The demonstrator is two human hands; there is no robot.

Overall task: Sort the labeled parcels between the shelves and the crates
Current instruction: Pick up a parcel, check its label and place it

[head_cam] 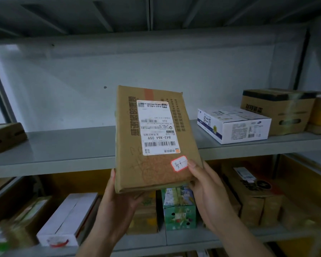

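a flat brown parcel (152,138) is held up in front of the upper shelf (63,149), slightly tilted, with its lower end gripped by both hands. the left hand (117,199) is curled round the lower left corner, its fingers (133,196) tucked underneath and the thumb laid along the left edge. the lower right corner is pinched by the right hand (206,190), the thumb pressed on the face just beside a small red-edged sticker (179,163). a white shipping label (157,127) is stuck upside down on the face. on the upper shelf a wide bare stretch is seen behind the parcel, bounded at the left by a low brown box (5,136) and at the right by a white carton (233,125), with a tall brown box (278,110) just behind it. the lower shelf (174,238) is crowded with a white box (67,219), a green carton (180,208) and brown cartons (254,197), with little room left between them.
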